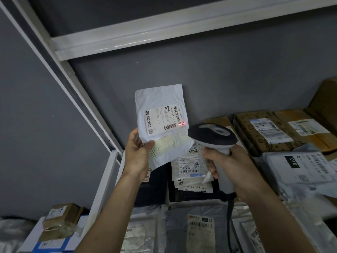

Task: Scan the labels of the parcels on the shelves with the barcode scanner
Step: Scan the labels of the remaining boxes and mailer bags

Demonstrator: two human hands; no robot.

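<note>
My left hand (137, 154) holds a thin white mailer bag (160, 99) upright by its lower left corner, label facing me. Its shipping label (164, 118) carries barcodes, and a red scanner dot (183, 123) glows at the label's lower right end. My right hand (229, 165) grips the handle of a white and dark grey barcode scanner (212, 135), whose head points at the label from just right of the bag. The scanner's cable (230, 216) hangs down from the handle.
A white metal shelf frame (116, 39) runs above and to the left. Brown cartons (262, 128) with labels lie at the right, grey poly bags (299, 167) in front of them, dark parcels (189, 172) under my hands. More bags (200, 227) fill the lower shelf; small boxes (60, 221) stand at lower left.
</note>
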